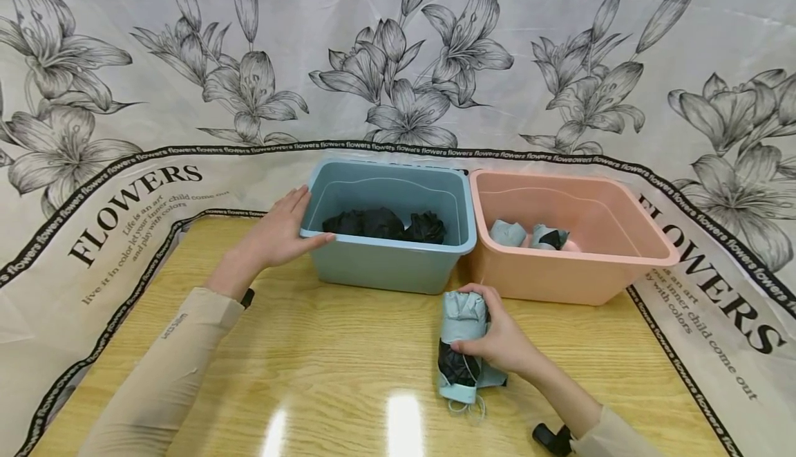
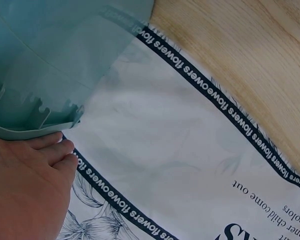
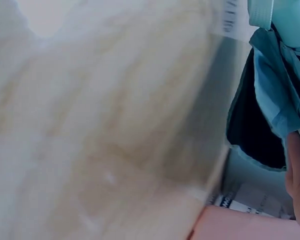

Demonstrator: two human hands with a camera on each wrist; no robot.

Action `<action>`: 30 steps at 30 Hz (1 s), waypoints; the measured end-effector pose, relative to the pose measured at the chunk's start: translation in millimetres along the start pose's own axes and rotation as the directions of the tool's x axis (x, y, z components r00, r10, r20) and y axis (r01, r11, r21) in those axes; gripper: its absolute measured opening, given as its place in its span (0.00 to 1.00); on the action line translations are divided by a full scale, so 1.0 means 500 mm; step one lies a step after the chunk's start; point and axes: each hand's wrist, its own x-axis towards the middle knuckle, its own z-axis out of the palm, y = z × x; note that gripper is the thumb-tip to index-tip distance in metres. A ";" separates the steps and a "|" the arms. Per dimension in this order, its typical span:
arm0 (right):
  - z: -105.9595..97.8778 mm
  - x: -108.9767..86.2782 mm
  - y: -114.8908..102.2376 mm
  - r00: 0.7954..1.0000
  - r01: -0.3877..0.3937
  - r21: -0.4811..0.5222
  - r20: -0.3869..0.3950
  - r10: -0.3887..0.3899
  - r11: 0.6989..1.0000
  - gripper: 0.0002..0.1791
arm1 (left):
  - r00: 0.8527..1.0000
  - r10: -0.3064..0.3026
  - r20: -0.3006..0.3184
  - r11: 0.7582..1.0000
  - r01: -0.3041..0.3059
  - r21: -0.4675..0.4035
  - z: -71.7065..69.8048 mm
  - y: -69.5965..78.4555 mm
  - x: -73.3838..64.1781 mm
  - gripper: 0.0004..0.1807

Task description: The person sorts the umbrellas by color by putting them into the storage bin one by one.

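My right hand (image 1: 500,332) grips a folded umbrella (image 1: 461,319), light blue outside with black inside, above the table in front of the bins. A thin cord loop hangs from its near end. In the right wrist view, loose flaps of the umbrella (image 3: 275,95) spread near my fingers (image 3: 299,165). At the left end of the blue bin (image 1: 379,263), my left hand (image 1: 276,232) rests on the rim with its fingers straight. Black crumpled bundles (image 1: 382,223) lie inside that bin. The pink bin (image 1: 560,281) holds two light blue bundles (image 1: 506,233), one showing black.
Both bins stand side by side at the back of the wooden table (image 1: 298,353). Behind them hangs a white cloth (image 1: 348,122) printed with flowers, which also covers the table's left and right sides. Light glares off the table's front.
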 end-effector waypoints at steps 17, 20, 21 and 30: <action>-0.114 -0.010 -0.100 0.982 0.008 -0.013 -0.186 -0.010 1.000 0.50 | 1.000 0.002 -0.010 1.000 -0.002 0.005 -0.001 0.001 0.001 0.63; -0.138 -0.008 -0.114 0.977 0.006 0.008 -0.212 -0.004 1.000 0.50 | 1.000 0.001 -0.010 1.000 -0.001 0.002 -0.002 0.000 -0.001 0.63; -0.146 -0.006 -0.117 0.975 0.013 0.020 -0.222 -0.008 1.000 0.49 | 1.000 0.000 -0.009 1.000 0.000 0.000 -0.002 0.000 -0.001 0.63; -0.230 0.009 -0.121 0.949 0.115 0.175 -0.312 -0.056 0.978 0.46 | 1.000 0.000 0.006 1.000 0.000 0.007 -0.001 0.002 -0.001 0.64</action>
